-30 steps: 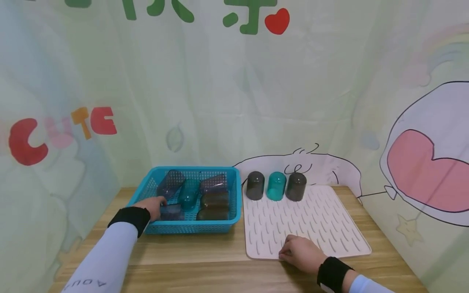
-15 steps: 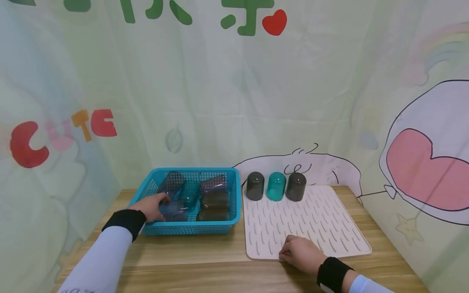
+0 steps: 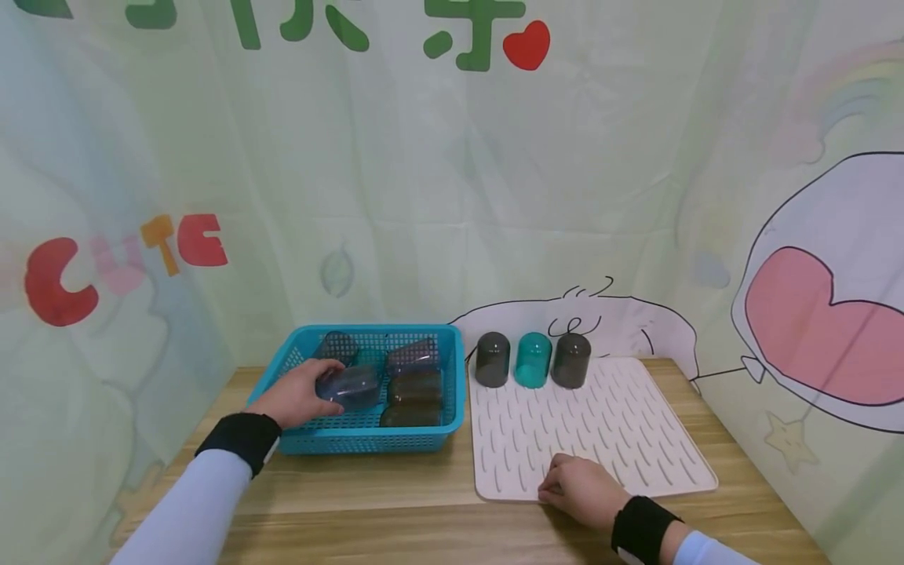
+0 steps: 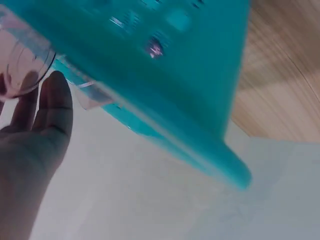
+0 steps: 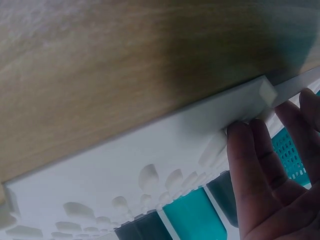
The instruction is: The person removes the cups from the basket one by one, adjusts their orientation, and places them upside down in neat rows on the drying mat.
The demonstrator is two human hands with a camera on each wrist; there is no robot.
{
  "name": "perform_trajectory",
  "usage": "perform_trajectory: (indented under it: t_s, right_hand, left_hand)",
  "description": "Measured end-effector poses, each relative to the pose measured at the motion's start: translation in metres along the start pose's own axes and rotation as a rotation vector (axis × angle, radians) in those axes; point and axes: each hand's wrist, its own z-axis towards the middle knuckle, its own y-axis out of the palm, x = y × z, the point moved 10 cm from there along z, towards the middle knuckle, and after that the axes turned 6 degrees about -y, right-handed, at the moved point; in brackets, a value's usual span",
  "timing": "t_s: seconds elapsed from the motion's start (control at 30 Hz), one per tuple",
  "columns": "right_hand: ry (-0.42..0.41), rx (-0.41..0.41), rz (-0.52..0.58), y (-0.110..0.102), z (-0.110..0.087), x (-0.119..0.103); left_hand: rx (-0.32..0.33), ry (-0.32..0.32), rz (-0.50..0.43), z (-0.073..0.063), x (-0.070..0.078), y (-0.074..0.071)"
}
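Your left hand (image 3: 300, 392) has shifted right since half a second ago, fingers curled round a bluish see-through tumbler (image 3: 356, 388) over the blue mesh plastic basket (image 3: 363, 443). Head view: two smoky-grey domed tumblers (image 3: 493, 359) and one teal domed tumbler (image 3: 533, 360) already stand on the pale ridged mat (image 3: 600, 424); looks like at least four more tumblers (image 3: 415, 387) left in the basket. Left wrist: yours shows by the basket rim. Right wrist: your right hand (image 5: 274, 205) rests loosely at the mat's edge.

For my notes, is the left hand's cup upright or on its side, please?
On its side: the head view shows the cup with its length sideways in the left hand.
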Motion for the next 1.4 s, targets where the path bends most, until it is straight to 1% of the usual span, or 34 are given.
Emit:
perform_trajectory:
  t_s: [0.17, 0.4, 0.63, 0.83, 0.97, 1.1, 1.27, 1.4]
  right_hand:
    - [0.004, -0.008, 0.005, 0.001, 0.0, 0.001]
    - [0.01, -0.016, 0.002, 0.003, 0.001, 0.004]
    - [0.002, -0.012, -0.006, 0.003, 0.0, 0.004]
    - [-0.002, -0.01, -0.007, 0.004, 0.0, 0.004]
    - [0.009, -0.013, -0.004, 0.005, 0.0, 0.005]
    - [0.011, -0.013, -0.001, 0.004, 0.0, 0.005]
    - [0.001, -0.013, -0.006, 0.005, 0.0, 0.004]
    - [0.002, -0.017, 0.002, 0.005, 0.0, 0.004]
  left_hand:
    - [0.014, -0.008, -0.089, -0.002, 0.011, 0.002]
    - [0.011, -0.007, -0.168, -0.005, 0.026, 0.01]
    - [0.013, 0.05, -0.239, -0.007, 0.048, 0.02]
    - [0.012, 0.07, -0.325, -0.011, 0.065, 0.031]
    - [0.001, 0.06, -0.405, -0.013, 0.077, 0.04]
    - [-0.001, 0.052, -0.468, -0.015, 0.088, 0.045]
    - [0.0, 0.049, -0.497, -0.018, 0.099, 0.051]
    - [0.017, 0.028, -0.506, -0.02, 0.105, 0.056]
